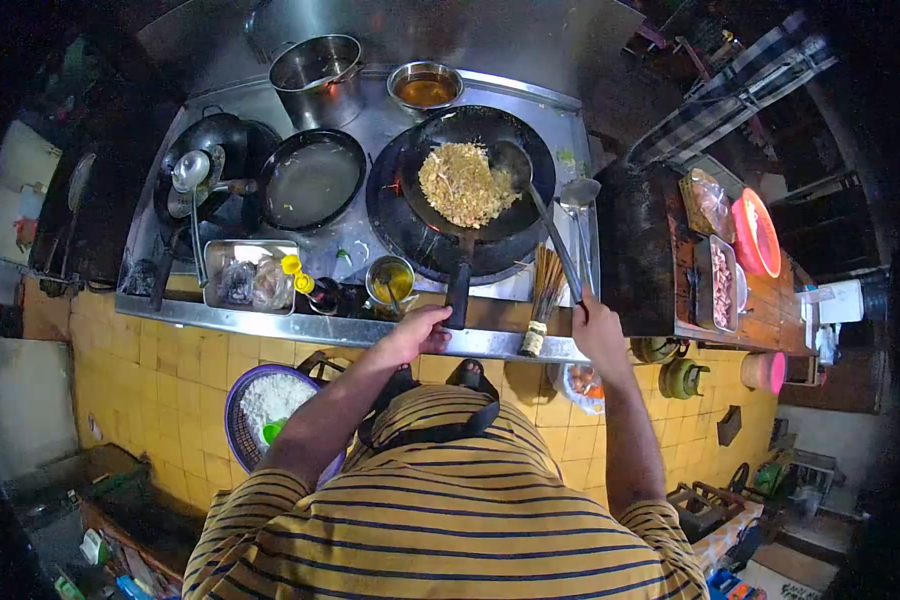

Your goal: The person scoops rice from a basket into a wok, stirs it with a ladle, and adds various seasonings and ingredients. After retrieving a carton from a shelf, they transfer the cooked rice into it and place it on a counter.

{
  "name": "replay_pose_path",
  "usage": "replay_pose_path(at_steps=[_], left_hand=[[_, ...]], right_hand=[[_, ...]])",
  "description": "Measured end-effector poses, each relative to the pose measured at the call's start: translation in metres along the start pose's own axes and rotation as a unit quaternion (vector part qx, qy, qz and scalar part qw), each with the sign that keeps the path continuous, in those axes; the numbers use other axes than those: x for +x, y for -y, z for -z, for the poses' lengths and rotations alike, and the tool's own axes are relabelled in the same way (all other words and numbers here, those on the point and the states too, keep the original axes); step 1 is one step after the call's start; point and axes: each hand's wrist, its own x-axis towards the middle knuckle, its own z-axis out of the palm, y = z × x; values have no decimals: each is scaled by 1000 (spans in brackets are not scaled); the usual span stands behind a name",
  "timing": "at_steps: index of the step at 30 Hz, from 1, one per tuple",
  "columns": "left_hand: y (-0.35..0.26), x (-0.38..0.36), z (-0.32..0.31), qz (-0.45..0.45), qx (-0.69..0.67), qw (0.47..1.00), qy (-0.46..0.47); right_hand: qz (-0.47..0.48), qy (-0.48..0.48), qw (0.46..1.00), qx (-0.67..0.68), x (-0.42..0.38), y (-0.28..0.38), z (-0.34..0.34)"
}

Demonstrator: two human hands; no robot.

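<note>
Right fingers [588, 322] clamp the ladle [558, 235], its bowl in the wok's [536, 165] food [458, 185]; left fingers [432, 328] curl by the handle [458, 290], grip unclear. The stick bundle's label [533, 338] is unreadable.

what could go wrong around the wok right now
The round cup of yellow liquid sits close to the left hand, so a wrist might tip it. The tied bundle of thin brown sticks lies near the black metal wok and could scorch. Stirring hard with the long-handled dark ladle may push the loose golden-brown food over the rim.
</note>
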Motion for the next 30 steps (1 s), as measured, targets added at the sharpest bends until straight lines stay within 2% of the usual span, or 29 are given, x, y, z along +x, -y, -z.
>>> replay_pose_path(at_steps=[1,3,5,7,10,13,16,19,20,23,24,25,27,28,30], left_hand=[[0,0,1,-1,-1,1000,7],[0,3,2,2,-11,1000,22],[1,7,3,3,-25,999,36],[0,4,1,4,-9,1000,5],[0,3,0,2,-15,1000,6],[-2,4,-4,0,-17,1000,-8],[-4,9,-4,1,-16,1000,17],[-5,3,-12,-18,5,1000,21],[-7,1,-15,-19,4,1000,20],[-6,-1,-16,-14,0,999,-29],[-4,-1,-14,-18,-2,1000,-6],[-3,1,-13,-22,-2,1000,19],[-3,5,-15,-20,-10,1000,9],[-4,7,-16,-17,-21,1000,-4],[-5,14,-22,-10,-69,998,-8]], right_hand=[[-3,-1,1000,1,-1,0,-2],[-41,75,994,-70,1,1,-2],[-18,58,997,-54,6,-7,-8],[-9,28,1000,-9,8,0,-7],[-44,27,999,-4,10,13,-5],[-7,24,1000,7,28,-1,-22],[-20,40,998,37,31,16,-35],[20,50,998,32,24,23,-18],[-42,89,995,27,18,33,-2],[-15,59,996,66,-4,22,7],[21,35,998,37,-8,3,-3],[20,36,998,37,-7,0,-4],[9,72,995,-62,3,-2,-3],[9,70,996,-61,12,9,-3],[-55,85,993,-54,26,38,-15]])
